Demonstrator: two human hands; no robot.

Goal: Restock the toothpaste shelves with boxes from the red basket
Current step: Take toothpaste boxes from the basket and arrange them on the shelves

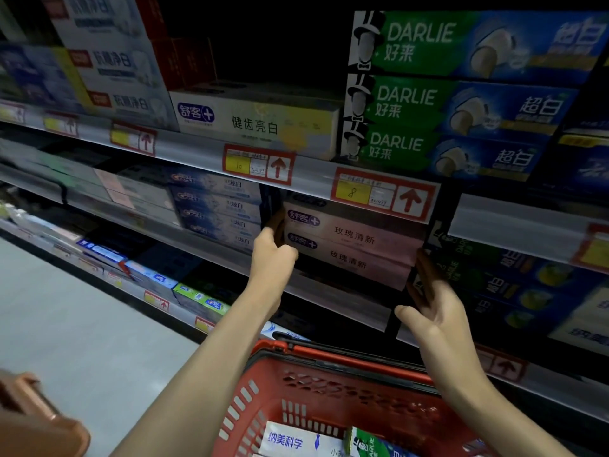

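Two pink toothpaste boxes (352,245) lie stacked on the middle shelf, under the price tag marked 8. My left hand (273,255) grips the stack's left end, fingers curled round it. My right hand (431,308) presses straight fingers against the stack's right end. Below my arms stands the red basket (316,384), holding a white toothpaste box (296,441) and a green Darlie box (372,445).
Green and blue Darlie boxes (454,94) fill the upper shelf at right, a white and yellow box (257,120) sits left of them. Blue boxes (217,206) stand left of the pink stack. Dark boxes (514,278) crowd the right. Grey floor (66,318) at left.
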